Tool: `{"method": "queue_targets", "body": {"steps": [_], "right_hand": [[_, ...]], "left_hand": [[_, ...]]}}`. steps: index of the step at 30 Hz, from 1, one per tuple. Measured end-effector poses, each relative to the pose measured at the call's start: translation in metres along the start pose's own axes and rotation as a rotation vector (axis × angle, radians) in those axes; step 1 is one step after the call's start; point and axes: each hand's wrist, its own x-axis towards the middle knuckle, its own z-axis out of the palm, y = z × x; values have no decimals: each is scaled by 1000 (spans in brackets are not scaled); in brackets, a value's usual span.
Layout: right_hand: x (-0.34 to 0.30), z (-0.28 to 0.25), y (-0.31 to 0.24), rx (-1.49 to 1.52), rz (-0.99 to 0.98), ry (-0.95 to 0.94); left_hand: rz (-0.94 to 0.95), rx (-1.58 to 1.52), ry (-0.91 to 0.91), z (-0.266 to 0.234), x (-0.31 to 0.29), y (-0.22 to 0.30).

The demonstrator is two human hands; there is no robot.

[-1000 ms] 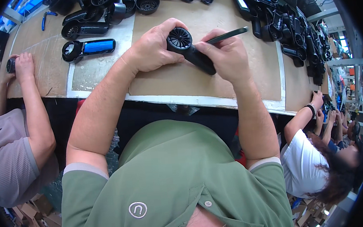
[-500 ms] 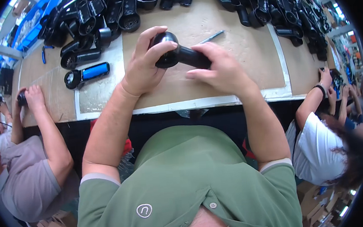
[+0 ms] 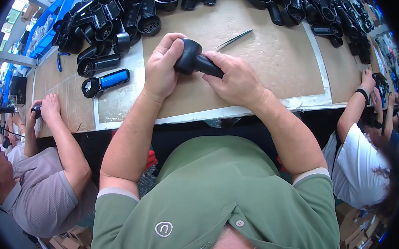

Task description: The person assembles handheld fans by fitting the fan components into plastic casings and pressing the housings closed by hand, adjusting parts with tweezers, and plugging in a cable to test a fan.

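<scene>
Above the middle of the table I hold a black plastic housing [image 3: 188,56] with a round, cup-like head and a straight handle. My left hand [image 3: 161,67] is closed round the head, thumb on top. Wrapped round the handle is my right hand [image 3: 239,78], its thumb and fingers pressed on it. The handle points down to the right, and the far side of the head is hidden. Just beyond my right hand lies a slim, pointed metal tool, like tweezers [image 3: 236,39]. A similar housing with a blue cell in its handle [image 3: 107,83] lies left of my left hand.
Black housings lie heaped at the far left [image 3: 103,26] and far right [image 3: 295,7] of the cardboard-covered table [image 3: 279,66]. A small blue-handled tool [image 3: 59,61] lies at the left. Co-workers' hands are at the left [image 3: 48,108] and right [image 3: 368,82].
My right hand has closed more fully round the handle. The left fingers have shifted on the head, and the housing has turned and tilted. The whole view has moved slightly.
</scene>
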Motion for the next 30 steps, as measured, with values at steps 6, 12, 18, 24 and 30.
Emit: {"method": "queue_targets", "body": {"steps": [6,12,18,24,30], "right_hand": [[-2,9,-8,-140,-16,-25],[0,18,2,-227,-149,108],[0,20,-2,-341,-175,249],[3,28,4,-105,-196,252],[2,-2,-2,1026,453,-114]], "left_hand": [[-36,-93,67,4,1,3],[23,-200,113,13,3,10],[-68,-275,222,-4,6,-3],[-43,-535,99,13,8,10],[-23,-646,-14,16,16,-1]]}}
